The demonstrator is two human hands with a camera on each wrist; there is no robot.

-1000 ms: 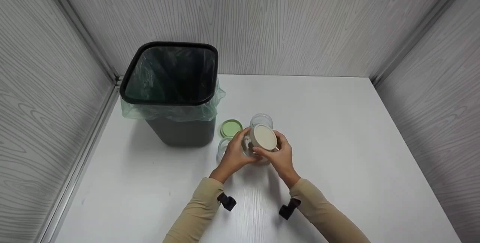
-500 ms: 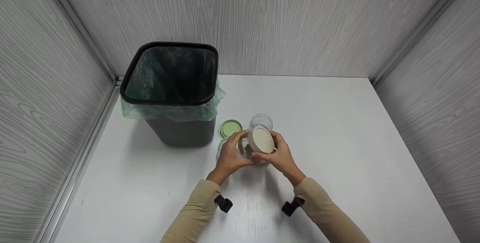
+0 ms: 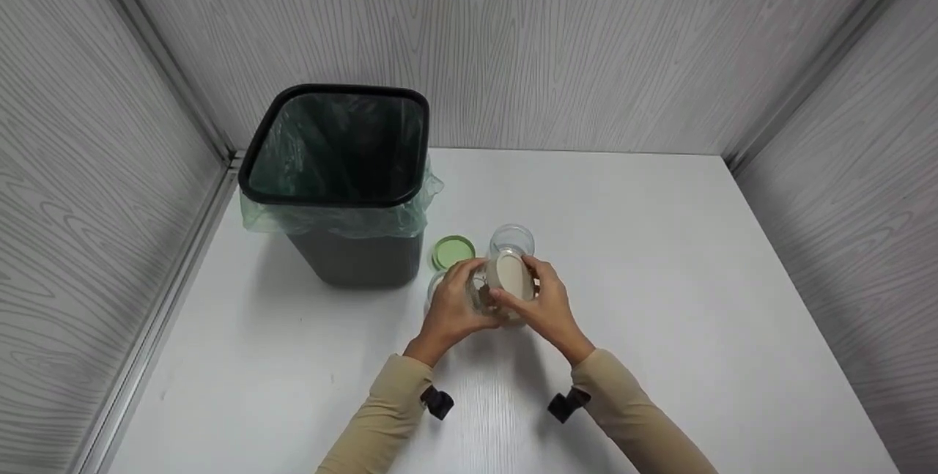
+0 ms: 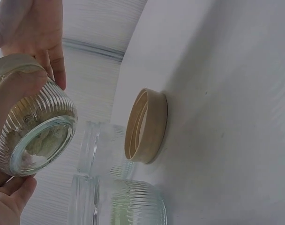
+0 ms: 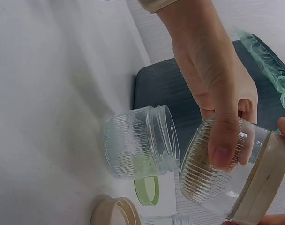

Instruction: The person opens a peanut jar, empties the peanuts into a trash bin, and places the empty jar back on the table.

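Mid-frame: left hand [image 3: 451, 305] grips ribbed jar [image 5: 213, 168]; right hand [image 3: 546, 305] grips its beige lid [image 3: 511, 276]; bin [image 3: 341, 181] upper left.

Bright, even light; soft shadows

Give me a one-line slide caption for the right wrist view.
Left hand holds a tilted ribbed jar with a beige lid, above an open jar on the table.

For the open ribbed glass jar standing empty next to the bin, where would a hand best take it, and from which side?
Judging by shape, grip the empty ribbed jar round its ribbed body, below the smooth threaded neck; the ribs should resist slipping. Coming from the side away from the bin looks clearest, since the bin stands close behind it.
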